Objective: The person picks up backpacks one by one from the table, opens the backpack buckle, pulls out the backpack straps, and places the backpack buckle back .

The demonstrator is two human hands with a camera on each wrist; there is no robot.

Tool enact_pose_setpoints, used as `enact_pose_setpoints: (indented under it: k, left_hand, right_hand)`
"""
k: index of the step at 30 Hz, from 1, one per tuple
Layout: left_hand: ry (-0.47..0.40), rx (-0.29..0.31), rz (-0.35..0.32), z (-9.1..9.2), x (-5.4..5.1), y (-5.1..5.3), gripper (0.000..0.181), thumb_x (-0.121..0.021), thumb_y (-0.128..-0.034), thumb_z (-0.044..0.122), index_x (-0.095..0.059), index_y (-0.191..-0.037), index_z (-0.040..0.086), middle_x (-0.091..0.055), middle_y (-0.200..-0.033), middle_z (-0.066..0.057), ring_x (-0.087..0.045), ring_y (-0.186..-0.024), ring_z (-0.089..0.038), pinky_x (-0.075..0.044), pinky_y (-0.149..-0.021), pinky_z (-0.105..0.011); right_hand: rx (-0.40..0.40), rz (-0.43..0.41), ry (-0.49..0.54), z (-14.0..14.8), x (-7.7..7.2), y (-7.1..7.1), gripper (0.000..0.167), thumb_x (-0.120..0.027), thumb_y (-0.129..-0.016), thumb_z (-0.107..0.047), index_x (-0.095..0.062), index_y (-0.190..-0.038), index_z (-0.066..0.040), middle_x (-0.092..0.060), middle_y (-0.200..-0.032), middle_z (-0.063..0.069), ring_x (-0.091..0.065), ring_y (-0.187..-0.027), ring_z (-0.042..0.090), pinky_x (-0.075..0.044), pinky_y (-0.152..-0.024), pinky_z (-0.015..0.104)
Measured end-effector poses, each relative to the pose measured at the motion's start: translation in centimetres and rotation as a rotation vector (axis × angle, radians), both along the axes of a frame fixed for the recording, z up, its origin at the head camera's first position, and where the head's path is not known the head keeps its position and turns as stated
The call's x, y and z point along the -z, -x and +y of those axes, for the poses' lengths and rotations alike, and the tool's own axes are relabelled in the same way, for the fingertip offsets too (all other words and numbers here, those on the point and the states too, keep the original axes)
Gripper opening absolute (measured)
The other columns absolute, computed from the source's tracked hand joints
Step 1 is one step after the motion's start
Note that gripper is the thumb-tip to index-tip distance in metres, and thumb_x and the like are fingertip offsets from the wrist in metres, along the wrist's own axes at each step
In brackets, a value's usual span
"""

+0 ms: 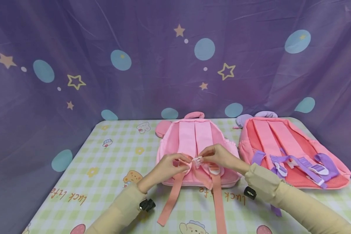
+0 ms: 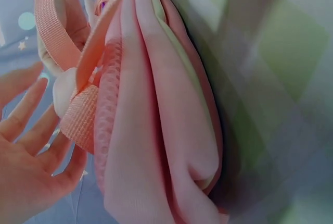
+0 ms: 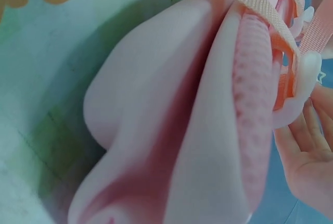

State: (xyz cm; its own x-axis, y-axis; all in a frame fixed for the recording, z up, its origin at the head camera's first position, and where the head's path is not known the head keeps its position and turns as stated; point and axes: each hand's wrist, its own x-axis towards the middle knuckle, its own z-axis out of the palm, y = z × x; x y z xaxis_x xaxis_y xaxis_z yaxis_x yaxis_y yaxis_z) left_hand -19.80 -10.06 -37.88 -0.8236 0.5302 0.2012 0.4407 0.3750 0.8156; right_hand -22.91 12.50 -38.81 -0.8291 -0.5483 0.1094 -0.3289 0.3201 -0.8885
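A pink backpack (image 1: 203, 130) lies with its shoulder straps facing up. Over its lower middle, my right hand (image 1: 219, 156) pinches a white plastic buckle piece with prongs (image 1: 197, 161) between thumb and fingertips. Just left of it, my left hand (image 1: 172, 166) has thumb and forefinger closed on another white buckle piece, mostly hidden by the fingers. The two pieces are close together; whether they touch I cannot tell. Orange webbing straps (image 1: 172, 201) hang toward me from white adjusters. In the left wrist view, webbing (image 2: 60, 31) passes in front of the far hand.
To the right lies a second, coral-pink backpack (image 1: 283, 130) with purple straps (image 1: 302, 165) and white buckles. A green checked cloth with cartoon prints (image 1: 114, 162) covers the table. Behind hangs a purple curtain (image 1: 158, 87) with stars and blue ovals.
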Motion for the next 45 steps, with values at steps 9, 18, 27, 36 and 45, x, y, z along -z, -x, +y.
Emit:
enact_pose_setpoints:
  k: [9,18,27,36,45]
  left_hand:
    - [0.128,-0.062,0.235,0.8,0.2,1.4,0.014,-0.062,-0.0792,0.004,-0.066,-0.092,0.005,-0.065,-0.09,-0.004,-0.056,-0.085,-0.018,-0.045,-0.076,-0.031]
    - [0.244,0.029,0.3,1.5,0.4,2.7,0.015,-0.06,-0.0807,0.003,-0.068,-0.094,0.004,-0.066,-0.09,-0.005,-0.056,-0.091,-0.019,-0.041,-0.084,-0.03]
    - [0.244,0.026,0.311,1.9,0.7,3.2,0.006,-0.064,-0.0793,0.008,-0.068,-0.084,0.007,-0.065,-0.081,-0.001,-0.054,-0.082,-0.015,-0.042,-0.078,-0.026]
    - [0.241,0.009,0.263,1.8,1.0,3.4,0.005,-0.063,-0.0802,0.009,-0.067,-0.084,0.008,-0.064,-0.082,0.0,-0.053,-0.08,-0.012,-0.042,-0.075,-0.025]
    - [0.272,0.081,0.186,2.0,0.7,2.8,0.015,-0.06,-0.08,0.002,-0.068,-0.091,0.007,-0.064,-0.088,-0.001,-0.055,-0.085,-0.012,-0.043,-0.079,-0.024]
  right_hand:
    - [0.003,0.063,-0.023,0.1,-0.1,-0.3,0.012,-0.063,-0.079,-0.003,-0.067,-0.088,0.004,-0.067,-0.084,0.011,-0.058,-0.071,0.006,-0.048,-0.063,0.02]
    - [0.004,0.08,-0.019,0.3,0.0,-0.4,0.012,-0.062,-0.08,-0.003,-0.068,-0.088,0.003,-0.067,-0.084,0.01,-0.058,-0.071,0.005,-0.048,-0.063,0.02]
    - [-0.019,0.062,-0.014,0.5,0.0,-0.4,0.012,-0.061,-0.08,0.001,-0.067,-0.089,0.004,-0.067,-0.084,0.011,-0.056,-0.07,0.003,-0.047,-0.062,0.019]
    - [-0.063,0.032,-0.038,0.9,0.2,-0.6,0.013,-0.063,-0.079,-0.003,-0.068,-0.09,0.003,-0.067,-0.083,0.01,-0.054,-0.065,0.002,-0.045,-0.058,0.017]
    - [-0.074,0.043,-0.051,1.3,-0.1,-1.0,0.013,-0.061,-0.079,0.0,-0.067,-0.09,0.004,-0.066,-0.079,0.009,-0.052,-0.063,0.005,-0.044,-0.056,0.018]
